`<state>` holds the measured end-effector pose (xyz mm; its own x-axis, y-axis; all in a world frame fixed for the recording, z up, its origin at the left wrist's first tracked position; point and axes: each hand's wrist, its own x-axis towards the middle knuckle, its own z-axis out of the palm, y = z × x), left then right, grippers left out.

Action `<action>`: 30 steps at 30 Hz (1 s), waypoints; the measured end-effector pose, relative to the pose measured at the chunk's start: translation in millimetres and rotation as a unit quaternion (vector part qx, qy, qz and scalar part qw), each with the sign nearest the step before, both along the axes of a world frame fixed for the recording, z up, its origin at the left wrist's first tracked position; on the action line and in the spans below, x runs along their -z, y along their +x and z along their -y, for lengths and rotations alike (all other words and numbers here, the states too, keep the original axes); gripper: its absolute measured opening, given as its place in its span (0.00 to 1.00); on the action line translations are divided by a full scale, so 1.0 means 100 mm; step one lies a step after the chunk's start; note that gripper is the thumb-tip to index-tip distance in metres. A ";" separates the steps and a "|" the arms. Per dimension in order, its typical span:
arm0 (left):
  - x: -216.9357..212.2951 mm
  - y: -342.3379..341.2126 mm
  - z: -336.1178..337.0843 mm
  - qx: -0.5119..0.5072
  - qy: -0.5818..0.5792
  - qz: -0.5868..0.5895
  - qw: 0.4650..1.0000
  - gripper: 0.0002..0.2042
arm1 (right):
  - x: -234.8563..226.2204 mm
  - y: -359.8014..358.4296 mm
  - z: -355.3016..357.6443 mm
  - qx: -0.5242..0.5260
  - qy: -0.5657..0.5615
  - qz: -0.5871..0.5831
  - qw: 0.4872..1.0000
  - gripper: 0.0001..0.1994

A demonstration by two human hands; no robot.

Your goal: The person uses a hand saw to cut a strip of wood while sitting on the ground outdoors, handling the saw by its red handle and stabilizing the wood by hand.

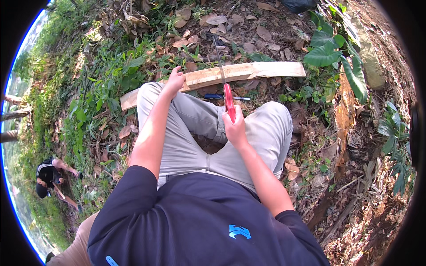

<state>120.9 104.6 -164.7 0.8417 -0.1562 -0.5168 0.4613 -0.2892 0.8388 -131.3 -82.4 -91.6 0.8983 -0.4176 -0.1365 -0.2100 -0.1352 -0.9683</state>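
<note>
My right hand (235, 126) is wrapped round the red handle of a hand saw (228, 99). The narrow dark blade points away from me and crosses a long, pale wooden board (266, 69). How deep the blade sits in the wood is too small to tell. My left hand (175, 83) is closed at the board, left of the saw, with one finger sticking up near the far edge; its grip is partly hidden. The board lies crosswise beyond my bent knees, its left end beside my left knee.
A blue-handled tool with a metal shaft (214, 96) lies on the ground between the board and my legs. Broad green leaves (324, 54) grow at the right. A co-worker in dark clothes (46, 173) bends over a stick-like piece at far left. Dry leaves and weeds surround me.
</note>
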 end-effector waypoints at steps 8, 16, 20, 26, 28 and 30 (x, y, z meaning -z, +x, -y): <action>-0.03 -0.04 0.05 0.039 -0.020 0.030 0.999 0.34 | 0.18 0.00 -0.03 0.001 -0.062 -0.020 0.998 0.09; 0.04 -0.02 0.01 0.076 -0.031 0.021 0.996 0.30 | 0.14 -0.02 -0.01 0.017 -0.047 -0.001 0.999 0.10; 0.01 -0.03 0.05 0.072 -0.042 0.013 0.996 0.29 | 0.15 -0.02 0.04 -0.006 -0.069 -0.028 0.997 0.09; 0.02 -0.03 0.06 0.076 -0.039 0.024 0.996 0.30 | 0.12 -0.01 -0.02 -0.006 -0.048 -0.011 0.999 0.07; 0.08 -0.02 0.03 0.079 -0.032 0.037 0.996 0.29 | 0.14 0.00 -0.04 -0.007 -0.035 -0.006 0.999 0.07; 0.10 -0.01 0.01 0.094 -0.033 0.040 0.994 0.28 | 0.15 0.00 -0.03 -0.006 -0.028 -0.013 1.000 0.07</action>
<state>119.4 103.6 -174.3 0.8325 -0.3452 -0.4333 0.3360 -0.3072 0.8903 -131.0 -79.2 -106.3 0.8997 -0.4144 -0.1373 -0.2335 -0.1909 -0.9534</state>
